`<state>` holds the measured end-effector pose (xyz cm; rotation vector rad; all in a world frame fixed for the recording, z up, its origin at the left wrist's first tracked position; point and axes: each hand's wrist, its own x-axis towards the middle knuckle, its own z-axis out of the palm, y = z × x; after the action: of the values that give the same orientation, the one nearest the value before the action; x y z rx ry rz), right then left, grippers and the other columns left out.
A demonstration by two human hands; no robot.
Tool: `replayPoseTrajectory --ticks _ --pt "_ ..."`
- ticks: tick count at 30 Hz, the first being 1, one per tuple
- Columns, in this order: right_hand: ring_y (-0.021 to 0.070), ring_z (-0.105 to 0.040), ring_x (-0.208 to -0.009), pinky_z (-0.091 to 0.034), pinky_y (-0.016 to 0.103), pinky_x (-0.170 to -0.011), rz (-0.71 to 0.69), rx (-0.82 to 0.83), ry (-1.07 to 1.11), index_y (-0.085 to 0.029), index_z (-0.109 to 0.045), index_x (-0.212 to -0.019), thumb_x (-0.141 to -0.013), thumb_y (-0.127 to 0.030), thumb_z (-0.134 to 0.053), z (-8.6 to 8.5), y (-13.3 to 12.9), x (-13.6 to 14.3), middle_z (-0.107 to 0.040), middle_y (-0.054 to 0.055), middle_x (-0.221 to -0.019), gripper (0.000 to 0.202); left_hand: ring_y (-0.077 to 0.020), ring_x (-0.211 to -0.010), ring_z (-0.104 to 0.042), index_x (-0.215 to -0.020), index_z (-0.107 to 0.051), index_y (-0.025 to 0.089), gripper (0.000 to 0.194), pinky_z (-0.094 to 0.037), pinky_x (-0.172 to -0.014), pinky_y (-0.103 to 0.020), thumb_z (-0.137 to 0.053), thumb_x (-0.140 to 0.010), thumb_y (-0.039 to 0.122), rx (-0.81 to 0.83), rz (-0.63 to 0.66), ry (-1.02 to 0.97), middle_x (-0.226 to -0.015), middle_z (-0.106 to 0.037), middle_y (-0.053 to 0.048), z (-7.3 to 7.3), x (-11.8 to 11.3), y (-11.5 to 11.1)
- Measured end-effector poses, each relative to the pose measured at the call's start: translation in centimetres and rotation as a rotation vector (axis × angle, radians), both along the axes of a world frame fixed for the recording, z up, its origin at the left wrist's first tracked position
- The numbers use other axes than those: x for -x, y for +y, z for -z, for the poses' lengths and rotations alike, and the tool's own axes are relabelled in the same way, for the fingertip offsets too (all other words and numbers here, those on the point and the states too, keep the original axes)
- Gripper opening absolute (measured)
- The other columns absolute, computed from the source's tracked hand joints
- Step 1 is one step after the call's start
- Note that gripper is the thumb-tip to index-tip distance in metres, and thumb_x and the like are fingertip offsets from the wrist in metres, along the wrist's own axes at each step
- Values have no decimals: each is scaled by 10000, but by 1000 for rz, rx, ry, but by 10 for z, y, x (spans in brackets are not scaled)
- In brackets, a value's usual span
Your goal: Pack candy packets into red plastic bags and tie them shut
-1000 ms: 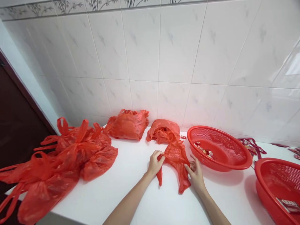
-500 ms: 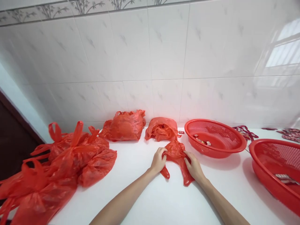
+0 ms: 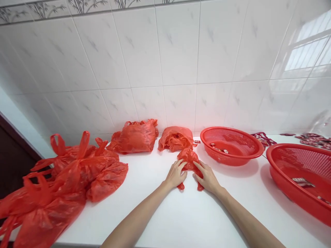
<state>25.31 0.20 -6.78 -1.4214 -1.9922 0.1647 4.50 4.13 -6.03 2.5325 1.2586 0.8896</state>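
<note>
A small crumpled red plastic bag [image 3: 189, 155] lies on the white table in front of me, its two handle ends pointing toward me. My left hand [image 3: 177, 173] grips its left side, fingers bent over the plastic and thumb below them. On the other side, my right hand [image 3: 207, 177] has hold of the bag with its fingers on top and its thumb nearer me. The plastic under both palms is partly hidden. Just behind is another red plastic bag [image 3: 177, 137], loosely bunched open, with a small red packet [image 3: 197, 141] beside it.
Several tied, filled red bags [image 3: 64, 186] crowd the left. A bulky red bag [image 3: 138, 137] rests against the tiled wall [image 3: 178, 62]. Two red plastic baskets [image 3: 232, 156], [image 3: 289, 186] with small packets inside stand to the right; dark red straps [image 3: 263, 138] lie behind them.
Both hands have shifted slightly on the small bag and come closer together, covering more of its handles. The bag looks more bunched. The camera view has moved a little to the right.
</note>
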Motion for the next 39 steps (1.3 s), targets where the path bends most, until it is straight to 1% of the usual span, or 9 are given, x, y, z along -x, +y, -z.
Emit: replayPoseTrajectory --ticks 4,8,10,12,14,17,21,29,39 --pt "311 -635 -1131 -498 444 -984 -6 31 -62 -171 -685 -1252 -891 -249 -596 -8 8 4 -678 154 -1273 380 -284 -1230 -588 -1214 -674 185 383 -473 -1076 -449 -580 -843 193 30 18 58 -1317 -632 -132 -5 0 7" --pt "235 -681 -927 -533 351 -852 17 89 -102 -167 -750 -942 -910 -154 -588 -29 51 11 -736 90 -943 165 -250 -1071 -643 -1038 -725 233 274 -496 -1017 -380 -599 -810 149 73 27 130 -1099 -693 -80 -28 -3 45" --pt "200 -680 -893 -550 357 -829 65 110 -99 -150 -713 -992 -955 -209 -597 -38 76 20 -717 71 -979 135 -260 -1073 -640 -1070 -712 216 309 -489 -1010 -388 -550 -828 113 84 -38 134 -1120 -680 -104 -40 -7 67" --pt "195 -672 -946 -562 395 -852 117 116 -93 -153 -667 -1097 -976 -316 -618 -40 93 30 -691 66 -1087 209 -284 -1094 -634 -1137 -684 180 350 -485 -1001 -416 -507 -848 93 91 -118 116 -1151 -663 -141 -44 -13 82" --pt "207 -659 -1004 -551 425 -892 147 110 -91 -161 -653 -1133 -974 -343 -625 -37 98 39 -674 71 -1147 243 -304 -1111 -630 -1146 -675 149 345 -486 -993 -440 -499 -856 87 95 -176 91 -1155 -659 -165 -39 -18 86" --pt "234 -634 -1069 -501 413 -947 154 90 -87 -151 -692 -1098 -958 -199 -594 -26 92 47 -688 100 -1163 177 -302 -1151 -618 -1085 -694 151 311 -486 -1003 -447 -491 -862 74 90 -212 37 -1164 -671 -158 -24 -21 78" --pt "259 -629 -1062 -460 350 -940 156 79 -58 -156 -730 -1117 -900 -99 -521 -17 87 45 -707 125 -1187 308 -249 -1160 -626 -1130 -686 173 377 -477 -1049 -415 -481 -846 34 83 -227 -64 -1187 -689 -116 -10 -14 72" --pt "264 -632 -1074 -455 322 -950 145 76 5 -144 -726 -1148 -858 -116 -518 -12 91 41 -712 124 -1194 358 -231 -1164 -642 -1123 -691 180 391 -477 -1071 -417 -506 -821 15 102 -246 -196 -1184 -709 -96 -6 -9 78" --pt "304 -655 -1067 -500 387 -958 141 -19 75 -151 -737 -1109 -811 -129 -552 0 95 42 -720 152 -1173 351 -238 -1165 -646 -1135 -686 184 444 -477 -1082 -442 -514 -779 -17 105 -235 -217 -1196 -706 -97 -3 -6 75"
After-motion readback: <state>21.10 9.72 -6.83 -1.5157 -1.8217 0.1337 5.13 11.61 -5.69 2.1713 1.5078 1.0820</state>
